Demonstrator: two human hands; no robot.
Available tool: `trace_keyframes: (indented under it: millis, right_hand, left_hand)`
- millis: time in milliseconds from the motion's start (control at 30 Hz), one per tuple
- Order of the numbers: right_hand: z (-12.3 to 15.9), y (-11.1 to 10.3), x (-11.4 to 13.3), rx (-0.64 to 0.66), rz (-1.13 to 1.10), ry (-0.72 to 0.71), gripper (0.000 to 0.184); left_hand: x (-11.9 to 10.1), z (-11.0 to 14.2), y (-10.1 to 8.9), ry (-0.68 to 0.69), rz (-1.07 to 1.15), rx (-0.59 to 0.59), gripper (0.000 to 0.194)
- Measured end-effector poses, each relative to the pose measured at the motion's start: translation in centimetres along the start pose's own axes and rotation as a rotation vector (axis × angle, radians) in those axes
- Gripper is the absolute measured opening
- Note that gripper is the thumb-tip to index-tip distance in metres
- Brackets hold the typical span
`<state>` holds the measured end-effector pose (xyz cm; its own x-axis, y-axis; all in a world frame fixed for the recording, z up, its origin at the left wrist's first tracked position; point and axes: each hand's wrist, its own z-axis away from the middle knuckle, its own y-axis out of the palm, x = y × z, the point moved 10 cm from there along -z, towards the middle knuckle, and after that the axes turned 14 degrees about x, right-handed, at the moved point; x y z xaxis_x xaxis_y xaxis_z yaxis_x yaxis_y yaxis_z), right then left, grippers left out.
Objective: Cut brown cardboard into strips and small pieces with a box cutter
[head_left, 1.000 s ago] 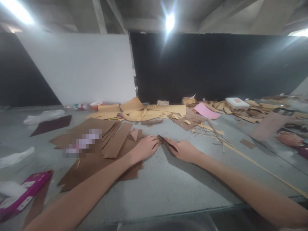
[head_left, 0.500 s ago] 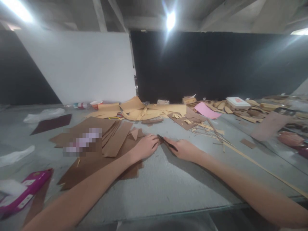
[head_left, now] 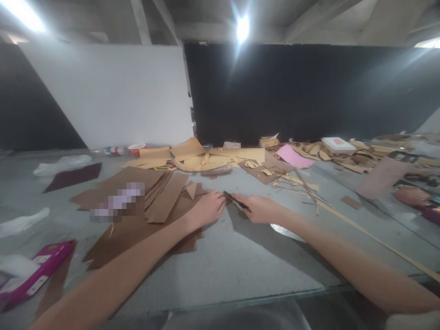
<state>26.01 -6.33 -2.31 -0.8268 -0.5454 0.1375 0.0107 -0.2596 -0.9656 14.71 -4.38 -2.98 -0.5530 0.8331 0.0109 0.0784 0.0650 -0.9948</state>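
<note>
Turned slightly since the earlier frame, a slim dark tool (head_left: 238,201) is gripped in the closed right hand (head_left: 263,209), to the right of the brown sheet stack (head_left: 120,245); a pale, shiny piece (head_left: 287,232) has been exposed beneath the right forearm. At the stack's right edge, the left hand (head_left: 206,209) is laid low with fingers curled, apparently so that whatever lies there is steadied; whether anything is grasped by it cannot be told. By its slant, the tool's far tip is brought beside the left fingers, seemingly for close control. Yellow sheets (head_left: 240,154) are heaped behind the stack, perhaps to be kept within reach, while narrow strips (head_left: 305,185) are strewn to its right. Farther right of the stack, a co-worker's hand (head_left: 410,196) is seen.
</note>
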Motion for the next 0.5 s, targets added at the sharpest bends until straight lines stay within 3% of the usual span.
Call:
trace_keyframes:
  millis: [200,500]
  right_hand:
    - [0.0,-0.78,0.24,-0.028,0.004,-0.041,0.076]
    - [0.21,-0.99,0.15,-0.015,-0.023,-0.052,0.075]
  left_hand:
    - [-0.4,-0.43,0.47,-0.029,-0.074,0.065,0.026]
    - [-0.64,-0.39,-0.1,-0.058,-0.05,0.064,0.023]
